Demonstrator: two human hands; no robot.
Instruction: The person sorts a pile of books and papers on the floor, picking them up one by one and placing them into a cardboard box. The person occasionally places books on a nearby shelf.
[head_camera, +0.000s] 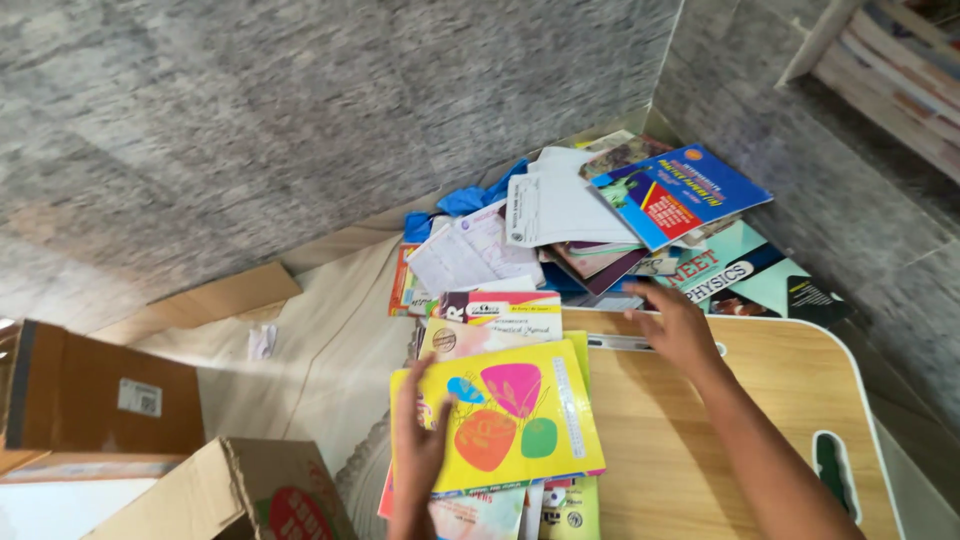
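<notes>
my left hand (418, 450) lies open on the left edge of the yellow book (510, 415), which tops a stack at the wooden lap desk (760, 400). my right hand (678, 330), fingers spread and holding nothing, rests on the desk's far edge beside the loose book pile (600, 230). a cardboard box (230, 495) sits to the left; i can't see what's in it.

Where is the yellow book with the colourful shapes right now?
Head view, lower centre: the yellow book tops a stack beside the wooden lap desk, with the left hand on its left edge.

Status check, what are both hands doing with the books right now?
Left hand flat on the yellow book, not gripping. Right hand open, at the far edge of the wooden table. Loose book pile just beyond.
</notes>
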